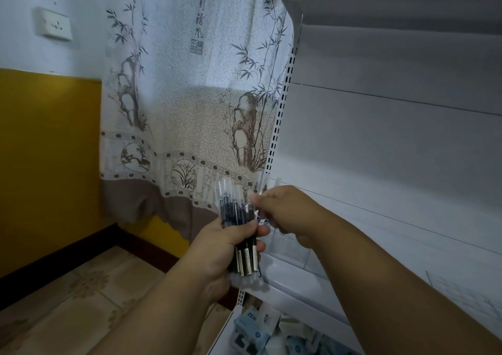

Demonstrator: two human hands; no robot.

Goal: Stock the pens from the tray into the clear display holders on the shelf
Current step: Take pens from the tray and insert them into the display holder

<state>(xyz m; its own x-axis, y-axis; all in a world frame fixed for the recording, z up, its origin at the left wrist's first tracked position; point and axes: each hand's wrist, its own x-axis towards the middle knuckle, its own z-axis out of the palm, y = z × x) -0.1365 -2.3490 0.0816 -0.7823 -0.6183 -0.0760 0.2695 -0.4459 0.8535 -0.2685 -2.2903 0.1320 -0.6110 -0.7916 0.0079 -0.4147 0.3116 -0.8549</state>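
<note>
My left hand (217, 248) grips an upright bundle of pens (235, 213) with clear caps and dark barrels, held in front of the shelf's left end. My right hand (288, 213) is just right of the bundle and pinches a few pens (267, 186) whose clear tops stick up above its fingers. A clear display holder (292, 248) stands on the white shelf (298, 281), partly hidden behind and below my right hand. No tray is in view.
A white shelving unit with a perforated upright (279, 115) fills the right side. Blue-and-white boxes (252, 330) lie on the lower shelf. A patterned curtain (190, 96) hangs behind, beside a yellow wall and tiled floor (68, 300).
</note>
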